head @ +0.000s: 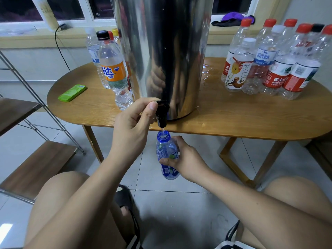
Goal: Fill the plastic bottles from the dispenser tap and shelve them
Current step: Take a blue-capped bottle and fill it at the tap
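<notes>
Indoor lighting, moderately dim; windows (pixel 59 8) dark. Glare streaks on steel dispenser (pixel 161 51). Wide-angle bending at frame edges. Focus slightly soft.

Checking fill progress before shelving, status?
Left hand grips tap, thumb pressing down. Right hand grips blue bottle under it, water running in. Nothing blocking; puddle on table beside dispenser.

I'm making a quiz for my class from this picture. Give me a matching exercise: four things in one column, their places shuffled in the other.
Things:
1. blue bottle
2. Fanta bottle
3. green case
4. purple cloth

Places:
A. on the windowsill
B. under the tap, held in the right hand
C. lying flat near the table edge
D. standing beside the dispenser

Pairs: 1-B, 2-D, 3-C, 4-A
</notes>
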A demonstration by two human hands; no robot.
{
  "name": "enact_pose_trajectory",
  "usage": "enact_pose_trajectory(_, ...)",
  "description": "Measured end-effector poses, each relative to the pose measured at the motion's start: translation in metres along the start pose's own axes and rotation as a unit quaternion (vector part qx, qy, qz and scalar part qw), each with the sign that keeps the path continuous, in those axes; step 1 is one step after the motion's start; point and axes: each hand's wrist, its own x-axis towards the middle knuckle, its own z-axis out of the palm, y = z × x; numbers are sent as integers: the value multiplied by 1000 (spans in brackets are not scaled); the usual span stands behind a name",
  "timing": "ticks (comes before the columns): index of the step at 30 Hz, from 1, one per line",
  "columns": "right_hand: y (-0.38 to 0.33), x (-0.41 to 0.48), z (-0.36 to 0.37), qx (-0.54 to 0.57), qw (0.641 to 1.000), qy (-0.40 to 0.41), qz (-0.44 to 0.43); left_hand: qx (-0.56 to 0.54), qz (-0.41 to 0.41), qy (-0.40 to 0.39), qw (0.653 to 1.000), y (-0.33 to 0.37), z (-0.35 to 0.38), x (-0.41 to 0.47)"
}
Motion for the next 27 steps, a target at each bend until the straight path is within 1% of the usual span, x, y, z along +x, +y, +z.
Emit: enact_pose_trajectory(27, 2, 0, 1, 5, 1000, 4, 7, 4, -4, 1, 1000, -4, -1, -1)
